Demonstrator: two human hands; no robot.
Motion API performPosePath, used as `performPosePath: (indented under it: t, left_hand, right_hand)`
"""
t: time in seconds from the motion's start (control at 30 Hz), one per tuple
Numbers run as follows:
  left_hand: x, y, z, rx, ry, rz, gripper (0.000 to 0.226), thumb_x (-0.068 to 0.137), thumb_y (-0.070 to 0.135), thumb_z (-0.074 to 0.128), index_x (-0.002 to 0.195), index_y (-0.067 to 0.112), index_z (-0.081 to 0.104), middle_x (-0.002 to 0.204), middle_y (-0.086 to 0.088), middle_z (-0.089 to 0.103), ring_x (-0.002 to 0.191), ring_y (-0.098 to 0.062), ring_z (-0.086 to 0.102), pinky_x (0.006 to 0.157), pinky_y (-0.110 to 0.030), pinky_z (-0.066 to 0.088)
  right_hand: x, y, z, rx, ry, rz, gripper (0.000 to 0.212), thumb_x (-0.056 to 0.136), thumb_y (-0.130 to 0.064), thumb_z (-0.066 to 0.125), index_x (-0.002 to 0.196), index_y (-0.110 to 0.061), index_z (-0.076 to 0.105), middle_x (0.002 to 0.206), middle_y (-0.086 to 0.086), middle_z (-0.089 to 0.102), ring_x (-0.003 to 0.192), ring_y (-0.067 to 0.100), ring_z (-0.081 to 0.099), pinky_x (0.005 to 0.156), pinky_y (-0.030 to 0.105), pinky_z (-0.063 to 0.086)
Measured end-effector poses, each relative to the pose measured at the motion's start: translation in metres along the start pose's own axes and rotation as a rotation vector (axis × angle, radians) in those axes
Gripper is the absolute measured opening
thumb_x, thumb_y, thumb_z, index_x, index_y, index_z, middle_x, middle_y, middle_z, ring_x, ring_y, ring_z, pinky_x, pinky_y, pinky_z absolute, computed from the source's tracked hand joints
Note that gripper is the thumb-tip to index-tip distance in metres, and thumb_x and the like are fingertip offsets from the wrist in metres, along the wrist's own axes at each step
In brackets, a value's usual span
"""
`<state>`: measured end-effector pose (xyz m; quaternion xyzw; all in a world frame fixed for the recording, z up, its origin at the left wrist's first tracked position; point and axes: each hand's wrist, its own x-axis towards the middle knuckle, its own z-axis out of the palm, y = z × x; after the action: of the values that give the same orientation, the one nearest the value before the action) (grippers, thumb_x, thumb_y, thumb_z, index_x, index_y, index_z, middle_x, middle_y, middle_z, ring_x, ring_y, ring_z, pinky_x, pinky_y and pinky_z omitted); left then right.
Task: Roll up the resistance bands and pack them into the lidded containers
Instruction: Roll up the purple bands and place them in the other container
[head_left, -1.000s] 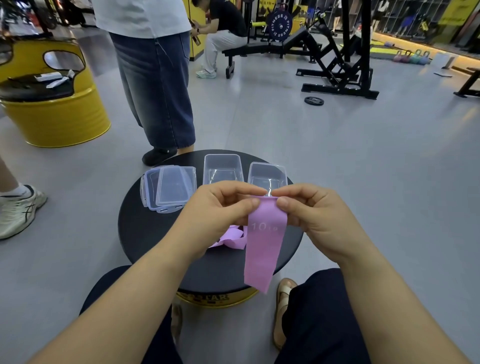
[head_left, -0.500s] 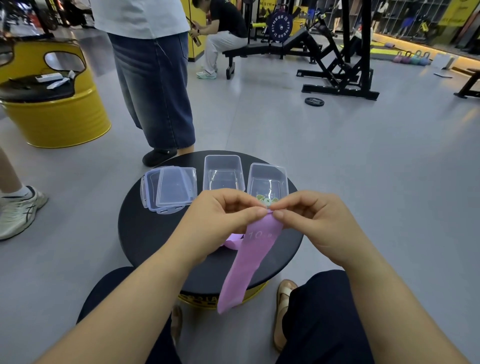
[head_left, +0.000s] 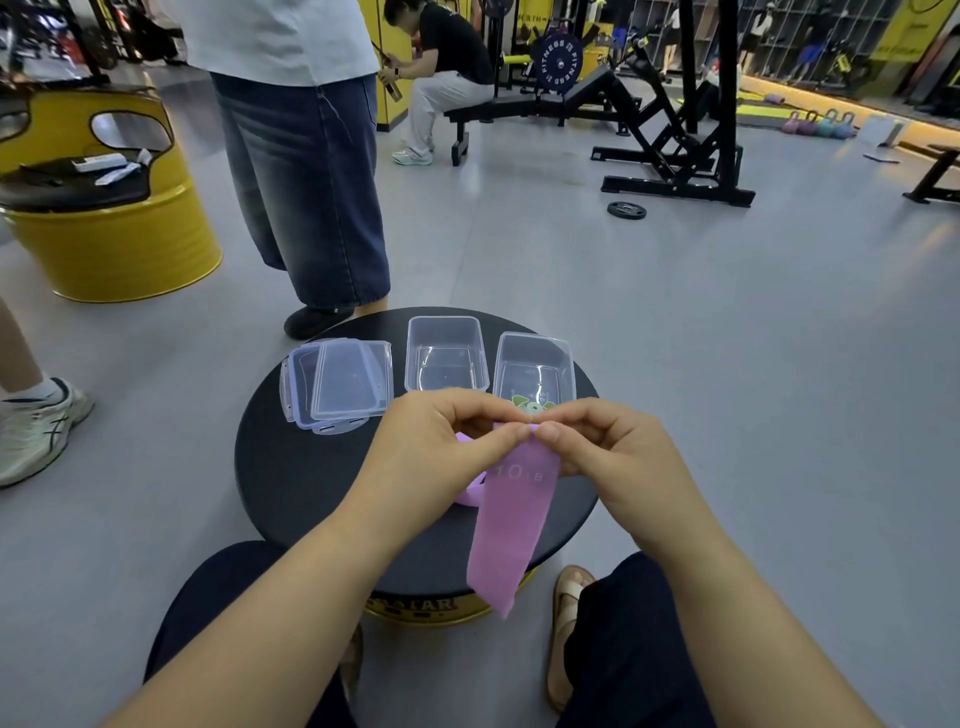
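Head view shows your left hand (head_left: 441, 457) and right hand (head_left: 602, 457) meeting at the fingertips above the table, both pinching the top edge of the pink resistance band (head_left: 511, 525). Your thumbs and forefingers are pressed together on that edge, the other fingers curled. The rest of the band hangs straight down, its lower end past the edge of the round black table (head_left: 291, 483). Judging by how it drapes, it is light, thin and limp, probably rubbery enough to spring open if you ease off, so keep the first turn tight and hold it at both side edges as you roll, letting the tail feed up under its own weight. A second pink band (head_left: 470, 493) lies crumpled on the table just behind your left hand. Beyond your fingers stand two open clear tubs: the middle container (head_left: 447, 358) looks empty, and the right container (head_left: 535, 369) has something small and green at its near end. To their left lies the stack of lids (head_left: 343, 384).
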<state>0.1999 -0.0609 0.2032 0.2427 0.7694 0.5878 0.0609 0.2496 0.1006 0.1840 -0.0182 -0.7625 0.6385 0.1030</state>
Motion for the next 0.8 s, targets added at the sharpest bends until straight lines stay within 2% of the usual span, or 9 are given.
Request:
performPosePath:
  t: [0.17, 0.33, 0.53, 0.63, 0.73, 0.8]
  left_hand:
    - [-0.001, -0.001, 0.000, 0.047, 0.008, 0.033, 0.025, 0.079, 0.014, 0.073, 0.072, 0.037, 0.068, 0.073, 0.017, 0.069, 0.069, -0.003, 0.064, 0.058, -0.010, 0.050]
    - [-0.001, -0.003, -0.001, 0.034, -0.005, 0.033, 0.023, 0.079, 0.013, 0.072, 0.073, 0.035, 0.069, 0.067, 0.023, 0.067, 0.066, 0.003, 0.063, 0.061, -0.008, 0.048]
    - [-0.001, -0.006, -0.001, -0.001, -0.008, 0.000, 0.020, 0.078, 0.013, 0.073, 0.074, 0.033, 0.071, 0.070, 0.016, 0.070, 0.069, -0.005, 0.066, 0.063, -0.014, 0.052]
    - [0.000, -0.006, -0.001, -0.010, -0.016, -0.010, 0.019, 0.078, 0.011, 0.073, 0.075, 0.030, 0.072, 0.073, 0.012, 0.071, 0.070, -0.007, 0.067, 0.064, -0.016, 0.054]
    - [0.000, -0.007, 0.000, -0.028, -0.016, -0.025, 0.019, 0.078, 0.007, 0.073, 0.076, 0.026, 0.073, 0.076, 0.010, 0.071, 0.070, -0.005, 0.066, 0.063, -0.013, 0.052]
    - [0.000, -0.010, 0.001, -0.058, -0.009, -0.049, 0.017, 0.077, 0.007, 0.073, 0.079, 0.024, 0.073, 0.077, 0.007, 0.072, 0.073, -0.010, 0.068, 0.066, -0.015, 0.053]
  right_hand:
    - [0.000, 0.003, 0.005, 0.035, 0.047, -0.003, 0.015, 0.069, -0.034, 0.069, 0.077, -0.022, 0.074, 0.086, 0.005, 0.075, 0.086, 0.022, 0.071, 0.082, 0.044, 0.057]
    - [0.002, 0.004, 0.005, 0.047, 0.034, 0.007, 0.010, 0.068, -0.034, 0.070, 0.074, -0.027, 0.075, 0.083, 0.004, 0.075, 0.082, 0.021, 0.072, 0.080, 0.040, 0.056]
    - [0.002, 0.004, 0.001, 0.106, -0.007, 0.049, 0.024, 0.069, -0.026, 0.070, 0.087, -0.009, 0.071, 0.090, 0.013, 0.074, 0.089, 0.028, 0.071, 0.084, 0.044, 0.056]
    - [0.002, 0.005, 0.000, 0.105, -0.015, 0.064, 0.025, 0.069, -0.025, 0.072, 0.089, -0.009, 0.071, 0.092, 0.014, 0.074, 0.092, 0.029, 0.070, 0.086, 0.047, 0.055]
    - [0.003, 0.005, 0.001, 0.113, -0.004, 0.059, 0.022, 0.065, -0.025, 0.073, 0.084, -0.014, 0.072, 0.089, 0.012, 0.074, 0.090, 0.027, 0.071, 0.084, 0.041, 0.056]
    - [0.003, 0.006, 0.002, 0.109, 0.015, 0.040, 0.017, 0.063, -0.025, 0.073, 0.079, -0.018, 0.073, 0.084, 0.008, 0.075, 0.084, 0.021, 0.071, 0.080, 0.034, 0.057]
